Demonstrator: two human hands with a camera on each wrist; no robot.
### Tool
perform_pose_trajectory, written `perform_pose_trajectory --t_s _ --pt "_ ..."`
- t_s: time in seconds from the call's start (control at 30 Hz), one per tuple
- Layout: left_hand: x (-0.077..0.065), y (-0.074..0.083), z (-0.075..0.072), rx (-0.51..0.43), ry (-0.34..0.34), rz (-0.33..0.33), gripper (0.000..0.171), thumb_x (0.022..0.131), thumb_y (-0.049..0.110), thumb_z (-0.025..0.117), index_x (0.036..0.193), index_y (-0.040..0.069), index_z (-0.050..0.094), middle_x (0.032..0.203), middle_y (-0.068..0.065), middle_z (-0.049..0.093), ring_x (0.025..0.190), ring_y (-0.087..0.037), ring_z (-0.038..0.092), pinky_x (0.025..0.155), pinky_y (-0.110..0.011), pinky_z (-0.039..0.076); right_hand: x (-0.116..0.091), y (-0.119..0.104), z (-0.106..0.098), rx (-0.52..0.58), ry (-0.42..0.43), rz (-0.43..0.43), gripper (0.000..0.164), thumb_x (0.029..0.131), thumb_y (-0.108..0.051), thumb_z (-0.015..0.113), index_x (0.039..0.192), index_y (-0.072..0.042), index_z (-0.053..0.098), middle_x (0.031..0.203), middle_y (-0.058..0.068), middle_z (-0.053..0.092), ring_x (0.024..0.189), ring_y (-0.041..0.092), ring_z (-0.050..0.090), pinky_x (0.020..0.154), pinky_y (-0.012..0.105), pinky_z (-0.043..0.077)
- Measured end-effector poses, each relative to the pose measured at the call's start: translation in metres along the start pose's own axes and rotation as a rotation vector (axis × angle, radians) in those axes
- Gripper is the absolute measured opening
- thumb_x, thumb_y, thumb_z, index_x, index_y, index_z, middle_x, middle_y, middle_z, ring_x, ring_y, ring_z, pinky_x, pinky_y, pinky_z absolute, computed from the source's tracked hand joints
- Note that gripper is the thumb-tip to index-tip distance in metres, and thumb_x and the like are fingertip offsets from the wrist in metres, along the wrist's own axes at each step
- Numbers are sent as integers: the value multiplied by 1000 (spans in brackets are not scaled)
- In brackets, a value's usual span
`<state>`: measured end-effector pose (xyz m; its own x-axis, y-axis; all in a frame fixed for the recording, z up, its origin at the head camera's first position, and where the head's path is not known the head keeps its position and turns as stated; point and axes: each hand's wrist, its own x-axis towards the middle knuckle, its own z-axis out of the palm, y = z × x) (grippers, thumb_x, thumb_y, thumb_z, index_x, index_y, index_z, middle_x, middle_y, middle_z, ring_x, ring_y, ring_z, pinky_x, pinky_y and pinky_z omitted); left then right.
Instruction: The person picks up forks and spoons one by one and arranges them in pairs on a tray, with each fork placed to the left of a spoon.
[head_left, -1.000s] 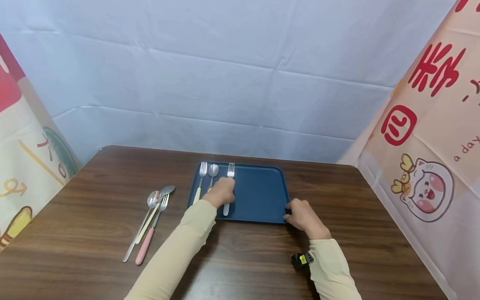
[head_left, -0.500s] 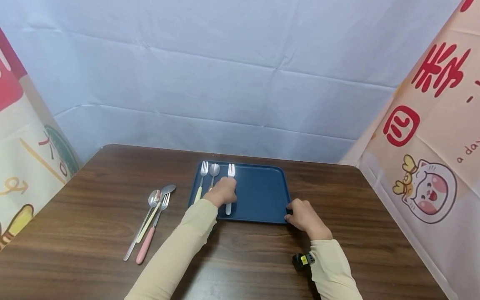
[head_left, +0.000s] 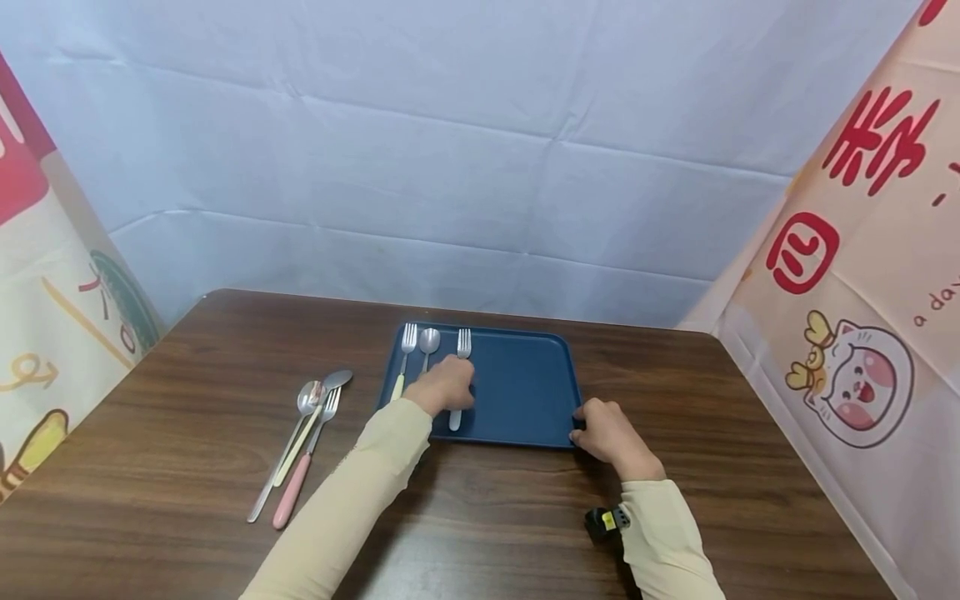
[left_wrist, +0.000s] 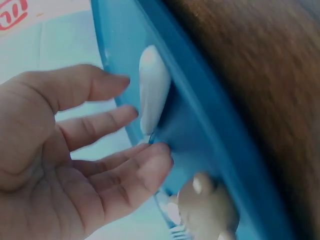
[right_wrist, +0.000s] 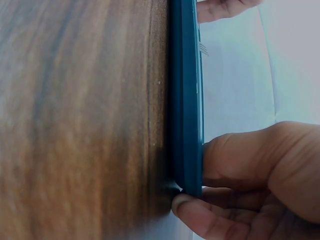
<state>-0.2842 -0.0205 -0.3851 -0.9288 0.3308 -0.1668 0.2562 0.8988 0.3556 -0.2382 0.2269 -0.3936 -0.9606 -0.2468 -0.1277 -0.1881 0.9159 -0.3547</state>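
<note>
A blue tray (head_left: pixel 517 383) lies on the table with two forks and a spoon in its left part. My left hand (head_left: pixel 444 385) hovers over the white-handled fork (head_left: pixel 455 419). In the left wrist view its loosely spread fingers (left_wrist: pixel 120 185) are around the fork's white handle (left_wrist: pixel 155 82), not closed on it. Left of that fork are the spoon (head_left: pixel 429 341) and a yellow-green-handled fork (head_left: pixel 408 337), both partly hidden by the hand. My right hand (head_left: pixel 606 433) grips the tray's near right corner, thumb on the rim (right_wrist: pixel 192 125) and a finger under it.
Left of the tray, several utensils lie close together: a metal-handled spoon (head_left: pixel 277 479), a pink-handled fork (head_left: pixel 292 492) and a yellow-handled spoon (head_left: pixel 336 379). The wooden table (head_left: pixel 510 533) extends around the tray. A pale cloth (head_left: pixel 450 150) hangs behind it.
The white-handled fork and my left hand shift only slightly. My right hand stays at the tray corner.
</note>
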Motion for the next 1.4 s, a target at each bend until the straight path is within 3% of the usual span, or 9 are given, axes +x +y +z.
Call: perform_pose_trajectory --t_s 0.13,0.3,0.6,0.77,0.93,1.13,1.4 --pt "-5 2 -2 163 13 42 27 81 19 68 106 10 68 118 -12 54 88 -20 55 73 -37 48 0 0 0 -1 3 -2 32 84 -2 64 111 15 60 113 29 58 110 43 50 82 48 46" --pt "-8 5 -3 330 51 68 31 78 30 72 104 14 69 115 -11 56 95 -25 54 83 -44 46 0 1 1 5 4 -1 32 84 -2 64 111 15 60 112 29 58 110 43 51 82 47 46" --pt "-13 5 -4 319 51 99 39 77 34 73 111 16 67 129 -13 51 98 -27 56 84 -47 45 1 3 4 12 8 8 33 84 -3 65 112 14 60 114 28 57 111 42 50 83 47 46" --pt "-19 2 -4 380 79 122 41 76 35 74 111 15 67 118 -13 55 94 -26 56 83 -47 46 1 2 3 21 2 14 33 84 -3 64 112 15 59 114 29 57 111 42 50 83 47 46" --pt "-28 -5 -5 414 116 148 40 75 34 74 110 16 68 101 -9 57 81 -22 53 74 -43 47 1 0 2 13 6 3 32 84 -2 64 111 15 60 113 29 58 110 43 50 82 47 46" --pt "-40 -14 -8 419 131 162 39 77 30 71 113 13 66 101 -10 56 80 -22 52 71 -44 48 1 2 2 19 -6 11 33 84 -3 64 112 15 59 114 29 57 110 43 50 82 47 46" --pt "-58 -25 -9 423 198 197 39 77 29 72 110 10 67 100 -11 56 80 -23 52 71 -42 47 0 3 2 17 -7 7 33 85 -3 64 112 15 59 114 29 57 110 43 50 82 47 46"
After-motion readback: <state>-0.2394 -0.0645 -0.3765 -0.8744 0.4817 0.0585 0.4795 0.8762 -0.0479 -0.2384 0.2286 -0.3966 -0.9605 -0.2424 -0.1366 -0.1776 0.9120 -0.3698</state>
